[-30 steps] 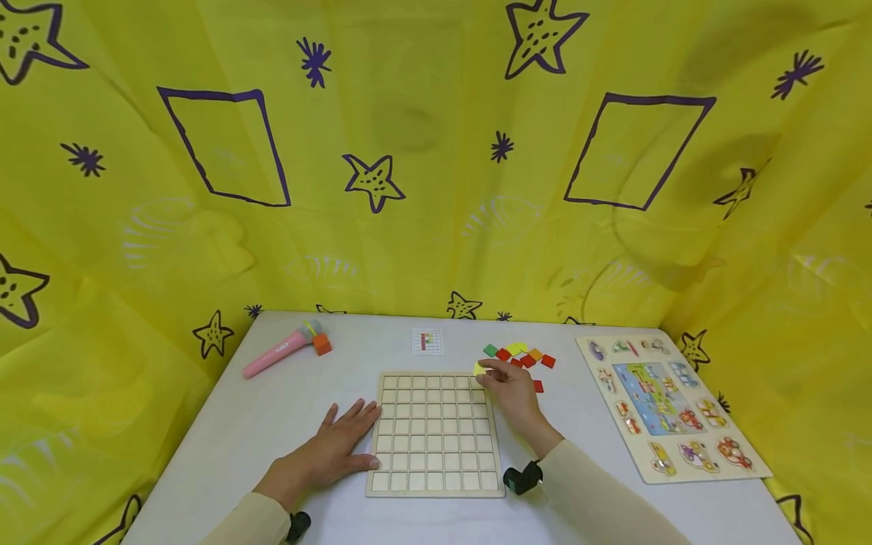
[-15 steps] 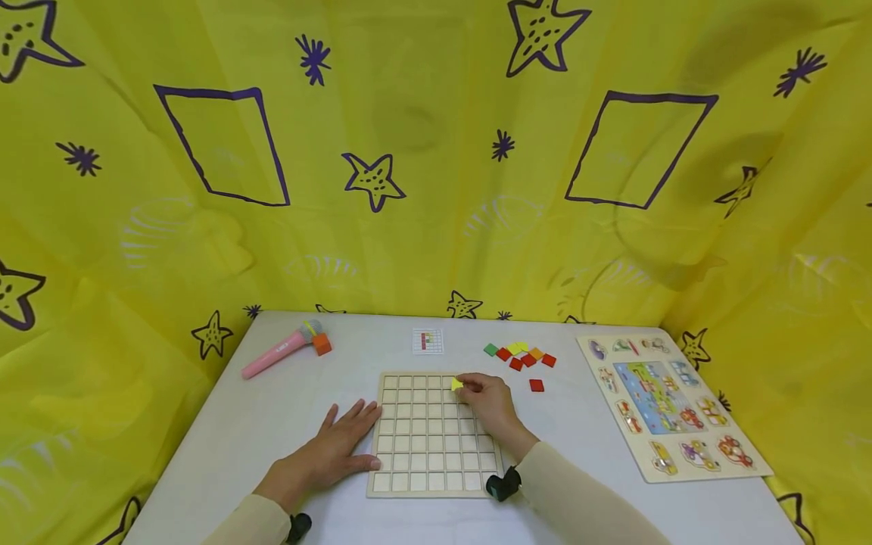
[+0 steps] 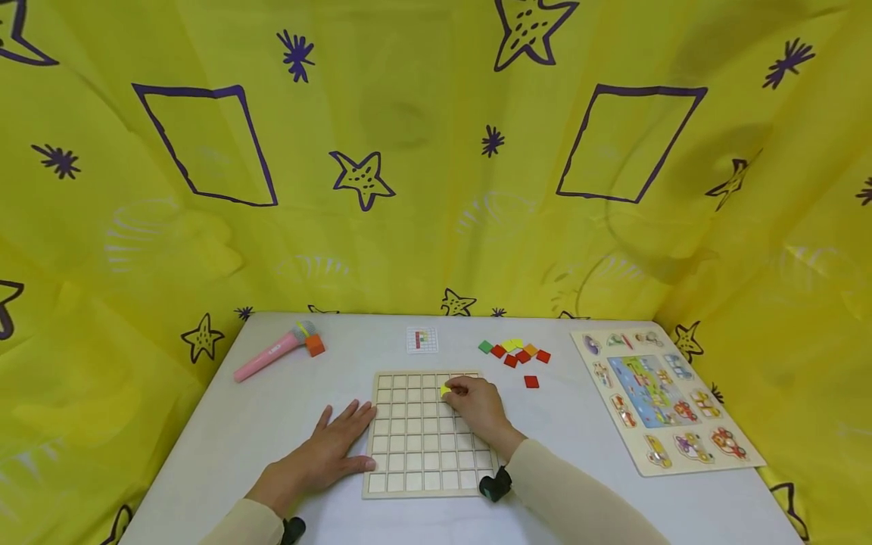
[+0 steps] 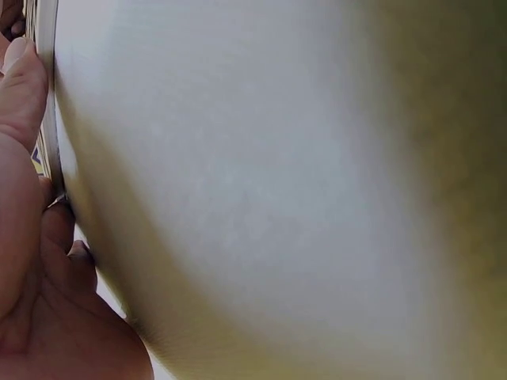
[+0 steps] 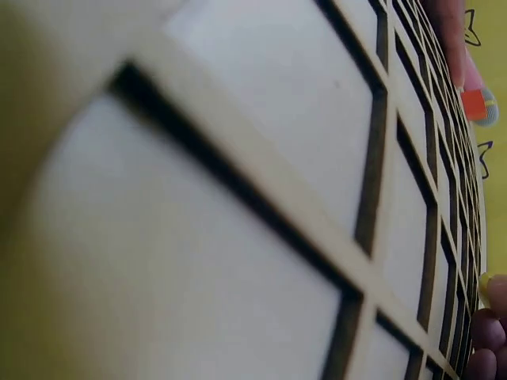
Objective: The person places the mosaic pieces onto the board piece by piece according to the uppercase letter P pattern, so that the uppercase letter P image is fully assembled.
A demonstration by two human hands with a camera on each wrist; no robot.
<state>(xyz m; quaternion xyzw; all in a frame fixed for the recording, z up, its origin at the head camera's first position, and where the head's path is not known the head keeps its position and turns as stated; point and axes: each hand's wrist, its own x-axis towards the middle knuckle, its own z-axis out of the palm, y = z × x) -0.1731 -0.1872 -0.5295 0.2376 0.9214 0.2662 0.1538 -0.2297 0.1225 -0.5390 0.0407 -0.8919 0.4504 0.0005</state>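
Right fingers (image 3: 458, 391) around yellow tile (image 3: 445, 390)

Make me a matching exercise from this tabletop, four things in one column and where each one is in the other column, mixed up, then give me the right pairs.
Things:
1. pink toy microphone
2. yellow tile
3. vehicle puzzle board
4. left hand

Places:
A. far right side of the table
B. flat on the table, against the grid board's left edge
C. far left part of the table, beside an orange block
D. pinched by the right hand over the grid board

Pairs: 1-C, 2-D, 3-A, 4-B
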